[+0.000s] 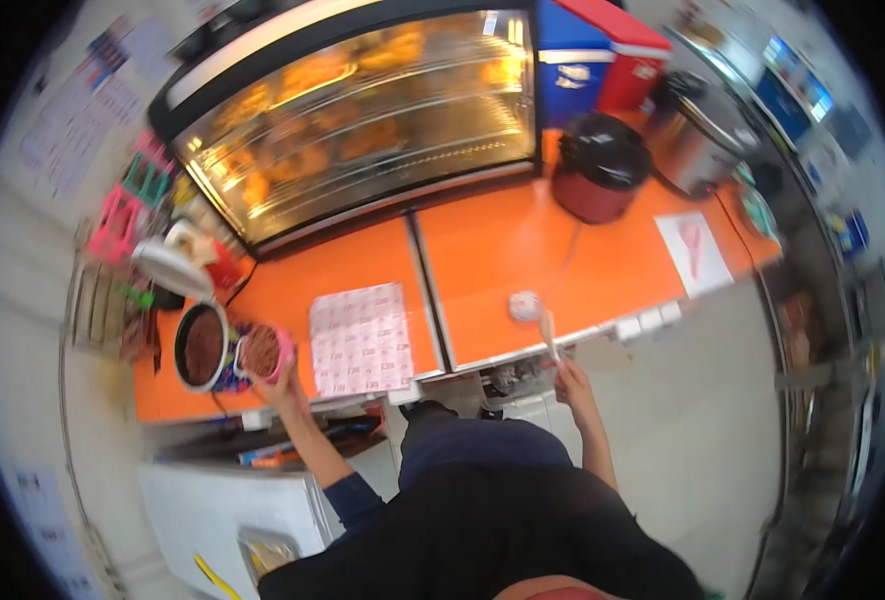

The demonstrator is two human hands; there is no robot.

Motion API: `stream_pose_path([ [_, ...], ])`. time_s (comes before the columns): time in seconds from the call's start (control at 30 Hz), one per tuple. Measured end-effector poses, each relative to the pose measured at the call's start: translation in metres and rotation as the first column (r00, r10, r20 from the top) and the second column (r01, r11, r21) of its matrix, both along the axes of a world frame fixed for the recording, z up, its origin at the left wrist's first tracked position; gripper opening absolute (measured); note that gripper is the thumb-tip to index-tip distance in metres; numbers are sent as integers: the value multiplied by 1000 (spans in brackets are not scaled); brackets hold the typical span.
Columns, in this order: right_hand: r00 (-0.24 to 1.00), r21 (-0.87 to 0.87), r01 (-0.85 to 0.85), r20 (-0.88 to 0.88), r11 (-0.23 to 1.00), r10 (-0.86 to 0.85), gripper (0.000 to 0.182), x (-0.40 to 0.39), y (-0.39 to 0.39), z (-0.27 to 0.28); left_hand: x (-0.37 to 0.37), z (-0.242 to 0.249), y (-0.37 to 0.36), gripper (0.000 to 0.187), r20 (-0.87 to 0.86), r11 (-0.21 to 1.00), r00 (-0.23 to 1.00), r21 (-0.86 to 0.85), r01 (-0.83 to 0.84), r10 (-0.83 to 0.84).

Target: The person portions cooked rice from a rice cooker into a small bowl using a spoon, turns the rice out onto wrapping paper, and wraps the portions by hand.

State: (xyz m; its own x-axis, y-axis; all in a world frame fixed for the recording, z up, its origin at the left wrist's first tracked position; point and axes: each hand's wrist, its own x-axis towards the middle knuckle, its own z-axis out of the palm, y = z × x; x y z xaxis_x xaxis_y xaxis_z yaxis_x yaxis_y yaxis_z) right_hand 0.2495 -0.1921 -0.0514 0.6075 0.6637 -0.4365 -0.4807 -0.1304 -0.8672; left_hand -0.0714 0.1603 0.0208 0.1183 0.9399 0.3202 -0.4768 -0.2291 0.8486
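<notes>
My left hand is closed around the lower side of a pink tub heaped with reddish-brown, crumbly food. Right beside the tub stands an open pot with similar brown contents, its white lid tipped back. At the counter's front edge my right hand grips a slim, pale spatula-like utensil, blurred and pointing away from me. Near the utensil's far end lies a small round pinkish-white item. A pink-and-white printed paper sheet lies flat between the hands.
A lit glass food warmer with filled racks stands along the back of the orange counter. To its right are a dark red cooker, a steel pot and a white sheet. Below left sits a white chest.
</notes>
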Motion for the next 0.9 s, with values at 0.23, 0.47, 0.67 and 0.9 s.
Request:
stream_pose_path([
  [0.23, 1000, 36, -25, -1, 999, 25, 33, 9, -2, -6, 10, 2, -6, 82, 0, 999, 1000, -46, 4, -4],
  [0.47, 1000, 41, 16, -24, 999, -15, 32, 20, -19, -4, 33, 20, -10, 87, -5, 999, 1000, -37, 0, 0],
  [0.67, 994, 36, 89, -68, 995, -87, 31, 32, -29, -6, 55, 33, -11, 88, -28, 1000, 999, -15, 27, -28],
  [0.9, 988, 56, 134, -81, 989, -129, 32, 42, -40, -17, 83, 43, -11, 89, -40, 998, 998, 0, 58, -58],
])
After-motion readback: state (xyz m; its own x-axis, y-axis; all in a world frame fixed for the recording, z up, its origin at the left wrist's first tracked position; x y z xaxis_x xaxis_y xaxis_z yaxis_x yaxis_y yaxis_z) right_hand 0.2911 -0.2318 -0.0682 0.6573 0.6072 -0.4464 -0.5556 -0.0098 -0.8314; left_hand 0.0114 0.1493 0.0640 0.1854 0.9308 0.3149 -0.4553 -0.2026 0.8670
